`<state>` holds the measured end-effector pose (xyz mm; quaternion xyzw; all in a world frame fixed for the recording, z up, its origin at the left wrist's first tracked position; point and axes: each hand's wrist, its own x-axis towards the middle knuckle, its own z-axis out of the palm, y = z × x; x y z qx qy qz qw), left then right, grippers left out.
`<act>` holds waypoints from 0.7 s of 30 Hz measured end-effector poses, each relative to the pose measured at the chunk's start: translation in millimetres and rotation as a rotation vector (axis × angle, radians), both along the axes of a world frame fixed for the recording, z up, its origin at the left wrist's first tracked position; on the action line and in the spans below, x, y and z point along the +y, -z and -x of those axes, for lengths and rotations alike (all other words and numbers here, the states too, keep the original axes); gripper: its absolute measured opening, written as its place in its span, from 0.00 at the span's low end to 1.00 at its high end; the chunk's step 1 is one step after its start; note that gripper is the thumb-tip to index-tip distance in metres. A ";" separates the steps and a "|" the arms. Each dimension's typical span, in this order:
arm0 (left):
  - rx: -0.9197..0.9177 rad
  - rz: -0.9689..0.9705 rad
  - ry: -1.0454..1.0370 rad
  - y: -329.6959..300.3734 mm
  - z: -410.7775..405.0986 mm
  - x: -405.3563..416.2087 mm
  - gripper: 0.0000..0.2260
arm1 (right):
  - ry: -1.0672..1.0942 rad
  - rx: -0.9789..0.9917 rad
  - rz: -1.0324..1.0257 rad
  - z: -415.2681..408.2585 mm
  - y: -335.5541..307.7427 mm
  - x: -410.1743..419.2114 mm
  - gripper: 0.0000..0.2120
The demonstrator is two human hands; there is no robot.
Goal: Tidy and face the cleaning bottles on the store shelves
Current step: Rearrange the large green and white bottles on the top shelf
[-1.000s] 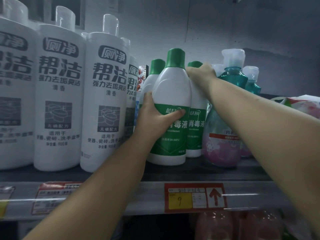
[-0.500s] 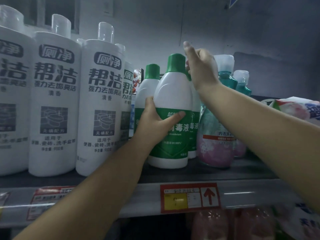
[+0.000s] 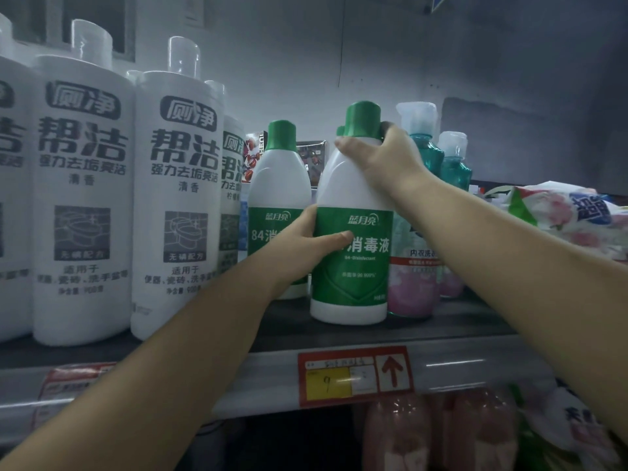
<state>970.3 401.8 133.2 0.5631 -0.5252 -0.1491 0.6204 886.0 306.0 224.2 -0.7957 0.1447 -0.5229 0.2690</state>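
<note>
A white disinfectant bottle (image 3: 351,266) with a green cap and green label stands upright near the front of the dark shelf (image 3: 339,331), label facing me. My left hand (image 3: 306,246) grips its left side at label height, thumb across the label. My right hand (image 3: 380,158) grips its shoulder just under the cap. A second matching green-capped bottle (image 3: 278,185) stands behind and to the left, partly hidden by my left hand. A third green cap just shows behind the held bottle's neck.
Tall white toilet-cleaner bottles (image 3: 176,198) fill the shelf's left side. Teal-topped pink bottles (image 3: 414,266) stand right of the held bottle, with floral bags (image 3: 560,215) further right. A red price tag (image 3: 353,375) sits on the shelf rail. Pink packs lie below.
My right hand came off the rear bottle, rose above the caps, then came down onto the front bottle's shoulder. My left hand kept its grip.
</note>
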 end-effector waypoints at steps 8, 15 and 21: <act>0.010 -0.028 -0.010 1.0 -1.0 -0.3 0.18 | 0.081 0.041 -0.003 -5.1 -9.6 3.3 0.26; -0.057 0.142 -0.420 -4.1 0.8 -0.6 0.13 | 0.273 0.060 0.235 -9.2 -18.7 13.8 0.41; -0.429 0.197 -0.870 0.5 -9.0 -2.4 0.15 | 0.274 0.076 0.679 -29.7 -35.2 52.7 0.33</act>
